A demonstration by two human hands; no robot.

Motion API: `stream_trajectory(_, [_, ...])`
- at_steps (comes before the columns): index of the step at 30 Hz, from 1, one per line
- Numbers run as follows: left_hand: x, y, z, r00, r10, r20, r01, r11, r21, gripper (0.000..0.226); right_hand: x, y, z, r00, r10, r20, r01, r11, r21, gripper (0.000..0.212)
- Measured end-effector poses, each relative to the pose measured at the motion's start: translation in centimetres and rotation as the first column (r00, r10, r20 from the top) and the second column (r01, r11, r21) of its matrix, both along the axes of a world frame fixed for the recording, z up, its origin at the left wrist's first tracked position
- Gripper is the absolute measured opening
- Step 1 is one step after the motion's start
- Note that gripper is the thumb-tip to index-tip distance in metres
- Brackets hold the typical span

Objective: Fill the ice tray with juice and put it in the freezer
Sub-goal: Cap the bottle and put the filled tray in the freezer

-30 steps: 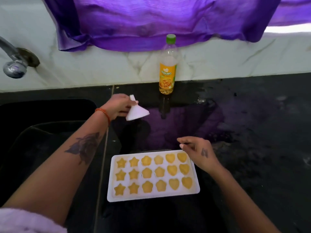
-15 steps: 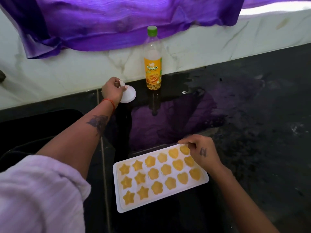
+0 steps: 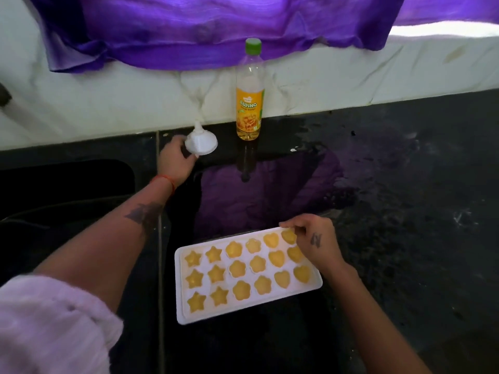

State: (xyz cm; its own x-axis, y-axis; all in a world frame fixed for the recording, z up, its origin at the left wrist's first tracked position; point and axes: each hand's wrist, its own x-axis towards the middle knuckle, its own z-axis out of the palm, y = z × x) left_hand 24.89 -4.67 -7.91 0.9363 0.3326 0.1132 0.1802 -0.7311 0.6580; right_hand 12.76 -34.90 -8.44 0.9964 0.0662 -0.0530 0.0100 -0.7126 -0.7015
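Ice tray [image 3: 247, 306] sits lower centre of frame on the black desk [image 3: 391, 211], every star, flower and heart cell showing yellow juice, so I judge the filling step done. Left hand [image 3: 175, 161], upper left of centre, rests beside the white funnel [image 3: 201, 141], which stands wide end down near the wall; fingers look loosely spread against its rim, grip released or close to it, not clenched. Right hand [image 3: 314, 240] lies over the tray's far right corner, fingertips pinching the rim there, a light grip on the tray. Juice bottle [image 3: 249, 90] stands capped against the wall at upper centre, just right of the funnel, mostly drained. Purple cloth [image 3: 202, 28] hangs along the top of frame; a dark sink [image 3: 62, 190] lies at left. Step in hand, as I read it: funnel parked, carry not yet begun. Next move wants both hands on opposite ends of the tray, lifted level and slow; cells look full to the brim, so any tilt should spill. Freezer not in view.
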Motion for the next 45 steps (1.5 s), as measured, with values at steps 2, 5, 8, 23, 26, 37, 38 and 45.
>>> stream_trajectory(2, [-4.6,-0.2,-0.6,0.999,0.038,0.004,-0.038,0.999,0.018,0.04,-0.2,0.0,0.0,1.0,0.02,-0.002,-0.02,0.999,0.033,0.025])
stream_trajectory(5, [-12.4,-1.1,-1.3,0.992,0.111,0.062,-0.114,0.992,0.045,0.032,-0.3,0.0,-0.1,0.996,0.086,-0.012,-0.087,0.996,-0.01,0.027])
stream_trajectory(8, [-20.0,-2.2,-1.5,0.967,0.233,0.102,-0.24,0.968,0.069,0.03,-0.5,0.0,0.8,0.984,0.181,0.009,-0.179,0.98,-0.088,0.032])
stream_trajectory(23, [-58.0,-14.7,-6.1,0.366,0.929,-0.043,-0.93,0.366,-0.016,0.023,-25.0,10.2,3.0,0.195,0.902,0.385,-0.98,0.195,0.04,0.022])
stream_trajectory(26, [-65.1,-20.1,-9.4,0.316,0.831,-0.459,-0.941,0.337,-0.038,0.029,-31.3,10.7,-1.4,-0.138,0.99,0.01,-0.987,-0.137,-0.078,0.026])
stream_trajectory(37, [-84.2,-43.4,-14.4,0.049,0.582,-0.812,-0.994,-0.053,-0.098,0.036,-50.0,2.0,-13.3,-0.419,0.453,-0.787,-0.39,-0.872,-0.295,0.045])
stream_trajectory(38, [-85.4,-45.2,-14.5,0.046,0.577,-0.816,-0.991,-0.075,-0.109,0.036,-51.5,0.9,-13.5,-0.422,0.439,-0.793,-0.356,-0.885,-0.3,0.045])
stream_trajectory(45, [-93.6,-57.2,-14.8,-0.107,0.598,-0.794,-0.938,-0.326,-0.119,0.033,-63.0,-6.0,-14.7,-0.576,0.389,-0.72,-0.19,-0.919,-0.345,0.041])
